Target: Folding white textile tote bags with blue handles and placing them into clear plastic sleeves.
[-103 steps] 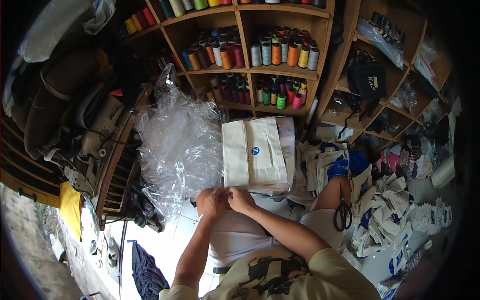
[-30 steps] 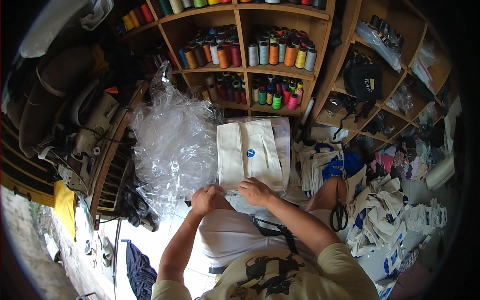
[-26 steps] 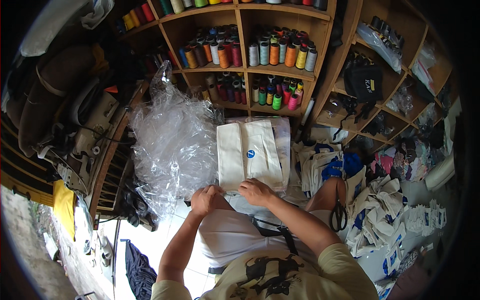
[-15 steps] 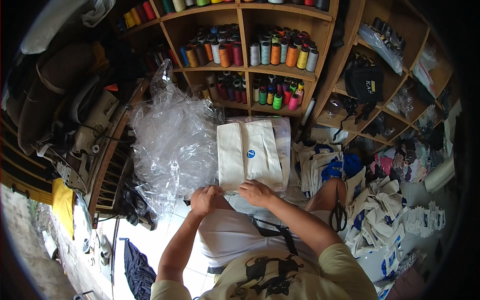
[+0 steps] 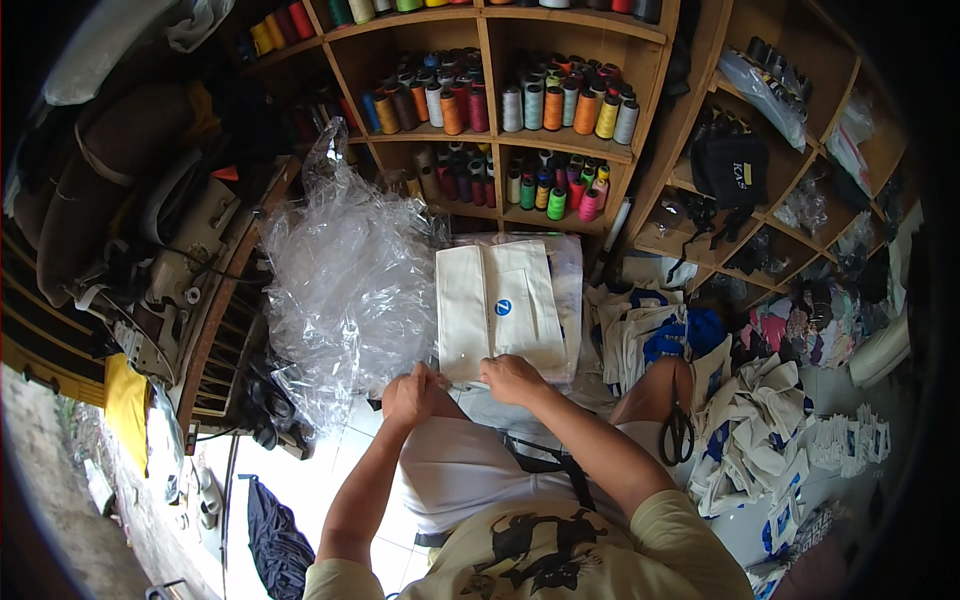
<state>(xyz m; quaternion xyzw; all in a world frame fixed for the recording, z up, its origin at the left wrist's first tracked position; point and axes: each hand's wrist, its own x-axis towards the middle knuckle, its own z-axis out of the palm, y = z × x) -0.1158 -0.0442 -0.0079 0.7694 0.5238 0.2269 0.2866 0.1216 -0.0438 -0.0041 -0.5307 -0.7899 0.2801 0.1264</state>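
Note:
A cream canvas bag [image 5: 520, 345] with a round blue emblem lies flat in front of me, on a flat pile [image 5: 570, 300] whose plastic-looking edge shows at the right. My left hand [image 5: 408, 395] is closed at the bag's near left corner, fingertips pinched together at its edge. Along the same near edge, a little to the right, my right hand [image 5: 512, 380] is closed with its fingers on the cloth. The fingertips are small and partly hidden, so the exact fold they grip is hard to make out.
Crumpled clear plastic [image 5: 345, 290] is heaped left of the bag. Scissors [image 5: 677, 425] rest by my right knee. Cream and blue cloth pieces [image 5: 760, 430] are piled at the right. Thread shelves [image 5: 570, 145] stand at the back, a sewing machine [image 5: 170, 290] at the left.
Both hands have shifted very slightly away from me along the bag's near edge. The bag stays where it was.

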